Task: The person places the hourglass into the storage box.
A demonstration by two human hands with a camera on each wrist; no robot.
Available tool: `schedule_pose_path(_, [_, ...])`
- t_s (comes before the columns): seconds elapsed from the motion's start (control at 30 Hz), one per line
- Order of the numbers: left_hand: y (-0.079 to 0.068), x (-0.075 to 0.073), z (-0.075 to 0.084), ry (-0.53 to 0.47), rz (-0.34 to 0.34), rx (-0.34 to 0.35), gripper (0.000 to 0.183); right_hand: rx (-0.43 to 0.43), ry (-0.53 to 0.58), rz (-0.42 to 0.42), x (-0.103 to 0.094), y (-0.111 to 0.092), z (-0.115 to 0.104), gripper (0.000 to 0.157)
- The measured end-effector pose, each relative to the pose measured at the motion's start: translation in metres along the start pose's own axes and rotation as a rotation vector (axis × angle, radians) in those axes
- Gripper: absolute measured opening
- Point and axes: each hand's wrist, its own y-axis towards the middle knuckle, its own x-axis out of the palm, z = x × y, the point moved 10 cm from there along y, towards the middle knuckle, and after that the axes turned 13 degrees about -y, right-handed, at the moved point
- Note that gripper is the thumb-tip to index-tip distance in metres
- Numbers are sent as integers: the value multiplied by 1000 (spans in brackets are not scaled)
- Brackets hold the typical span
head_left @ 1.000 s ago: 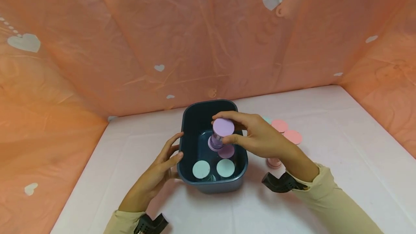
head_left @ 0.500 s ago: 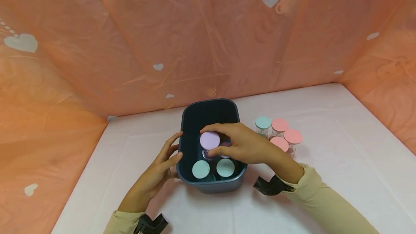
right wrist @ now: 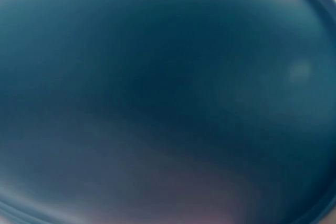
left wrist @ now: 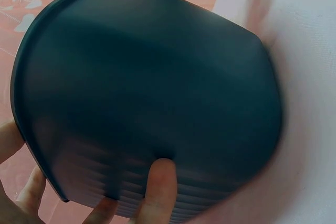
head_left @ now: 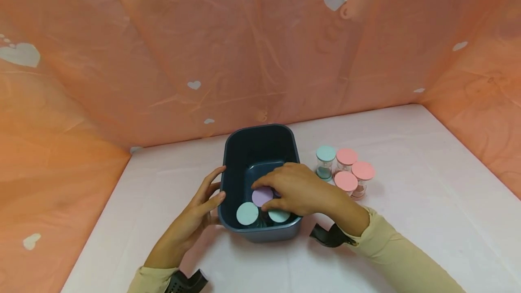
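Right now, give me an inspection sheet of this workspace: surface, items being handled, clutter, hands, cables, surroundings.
Surface: white cover, light creases.
Items: dark blue bin containing a purple-lidded jar and two mint-lidded jars; beside it, one teal-lidded jar and three pink-lidded jars.
Clutter: nothing seen.
Hands: left hand touches the bin's outer side; right hand, inside, holds the purple-lidded jar, hiding part of the interior.
Cables: nothing seen.
Surroundings: orange sheeting with pale hearts.
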Motion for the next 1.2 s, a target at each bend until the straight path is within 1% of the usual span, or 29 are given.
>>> schedule_pose_path(0.13, [0, -1, 0, 11, 5, 0, 60, 22, -13, -7, 0, 1, 1, 44])
schedule_pose_path(0.37, [0, 0, 1, 9, 7, -1, 59, 73, -45, 24, -3, 1, 4, 45])
schedule_pose_path(0.57, [0, 0, 2, 6, 9, -4, 59, 82, -59, 27, -3, 1, 4, 43])
schedule_pose_path(0.8, [0, 0, 2, 8, 6, -3, 59, 67, -73, 7, -1, 2, 3, 52])
schedule_pose_path(1.1, [0, -1, 1, 11, 20, -5, 60, 46, -97, 5, -1, 3, 0, 46])
schedule_pose_path(1.2, [0, -1, 1, 10, 19, -3, 59, 54, -84, 16, -2, 3, 1, 44])
